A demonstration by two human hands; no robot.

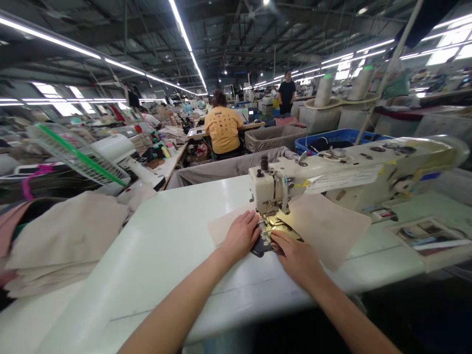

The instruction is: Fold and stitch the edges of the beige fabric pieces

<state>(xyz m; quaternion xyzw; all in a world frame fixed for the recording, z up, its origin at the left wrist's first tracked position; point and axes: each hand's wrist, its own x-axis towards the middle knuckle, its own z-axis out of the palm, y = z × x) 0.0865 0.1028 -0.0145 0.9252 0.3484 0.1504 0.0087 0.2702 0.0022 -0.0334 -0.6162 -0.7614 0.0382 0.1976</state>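
The left hand (241,231) lies palm-down with its fingers almost straight and close together, laid over the work rather than gripping it. Opposite, we see the right hand (297,253), its fingers gently bent and tips resting on the near side of the work; its thumb is hidden, so we cannot tell whether it pinches anything. Between them, directly in front of the needle area of an industrial sewing machine (271,191), sits a small dark patterned piece (262,242), partly covered by the fingers and lit by a yellow glow. A pale panel (330,231) spreads to the right under the machine's arm, and more pale material shows beyond the left hand; we cannot tell whether the two are one sheet.

We judge the step in hand to be guiding the work at the needle. The next move, in our view, calls for even, light pressure from both hands, with fingertips clear of the needle.

Around them runs a pale green desk (177,228). To the left lies a stack of cloth (70,226) near a fan (79,155); beyond, a person in a yellow shirt (223,125) sits facing away.
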